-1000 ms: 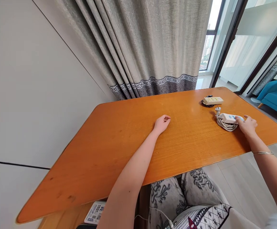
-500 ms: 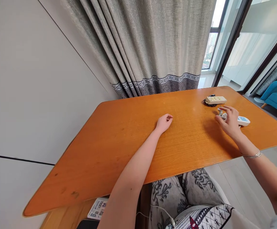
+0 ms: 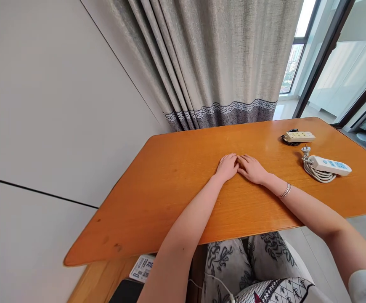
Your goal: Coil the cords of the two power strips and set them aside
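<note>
My left hand [image 3: 228,167] rests palm down near the middle of the wooden table [image 3: 170,185], fingers loosely laid out and holding nothing. Meeting it from the right is my right hand [image 3: 251,169], with fingers stretched so that the tips touch the left hand. Further right lies a white power strip [image 3: 332,166] with blue-marked sockets. Its cord [image 3: 319,174] is coiled beside it, and its plug [image 3: 306,150] points away from me. Behind that strip sits a cream power strip [image 3: 299,136] with a dark cord [image 3: 292,142].
A white wall panel [image 3: 44,105] borders the left side, and a grey curtain [image 3: 233,54] hangs behind the table. Under the near left edge are a printed white box [image 3: 141,268] and a dark object [image 3: 126,291]. A thin white cable [image 3: 219,281] crosses my lap.
My right hand has left the white power strip and moved left to meet my left hand. The left hand has flattened from a loose curl. The view has shifted slightly left.
</note>
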`<state>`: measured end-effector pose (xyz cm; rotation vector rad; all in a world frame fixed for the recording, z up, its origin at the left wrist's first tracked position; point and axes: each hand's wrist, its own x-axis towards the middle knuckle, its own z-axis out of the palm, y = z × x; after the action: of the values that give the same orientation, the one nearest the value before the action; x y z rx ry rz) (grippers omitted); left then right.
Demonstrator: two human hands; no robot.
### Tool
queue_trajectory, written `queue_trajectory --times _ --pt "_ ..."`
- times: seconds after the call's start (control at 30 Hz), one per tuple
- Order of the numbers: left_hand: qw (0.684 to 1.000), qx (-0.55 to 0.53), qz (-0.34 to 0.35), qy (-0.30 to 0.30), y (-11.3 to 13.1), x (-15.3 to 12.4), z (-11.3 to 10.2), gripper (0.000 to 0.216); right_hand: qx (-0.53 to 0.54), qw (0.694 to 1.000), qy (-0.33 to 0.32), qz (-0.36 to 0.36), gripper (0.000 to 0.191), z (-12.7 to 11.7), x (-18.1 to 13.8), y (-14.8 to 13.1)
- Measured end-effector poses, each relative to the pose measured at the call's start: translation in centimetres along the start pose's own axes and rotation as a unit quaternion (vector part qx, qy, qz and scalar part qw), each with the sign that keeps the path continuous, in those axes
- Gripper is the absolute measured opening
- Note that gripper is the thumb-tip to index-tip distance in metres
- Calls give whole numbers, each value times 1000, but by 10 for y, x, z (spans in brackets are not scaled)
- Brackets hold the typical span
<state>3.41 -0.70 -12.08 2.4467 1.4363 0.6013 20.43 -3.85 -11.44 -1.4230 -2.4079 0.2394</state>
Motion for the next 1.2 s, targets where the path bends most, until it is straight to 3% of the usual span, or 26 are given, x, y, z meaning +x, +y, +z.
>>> queue_trajectory --times 0.1,0.77,1.2 --pt "1000 -3 -3 -1 0 0 2 36 -15 999 -37 -15 67 7 -6 8" --pt "1000 -16 2 -10 -1 0 3 41 -39 998 -42 -20 65 3 -7 8" --pt "999 51 11 -18 -2 1 4 42 -55 997 -47 -15 65 2 -6 8"
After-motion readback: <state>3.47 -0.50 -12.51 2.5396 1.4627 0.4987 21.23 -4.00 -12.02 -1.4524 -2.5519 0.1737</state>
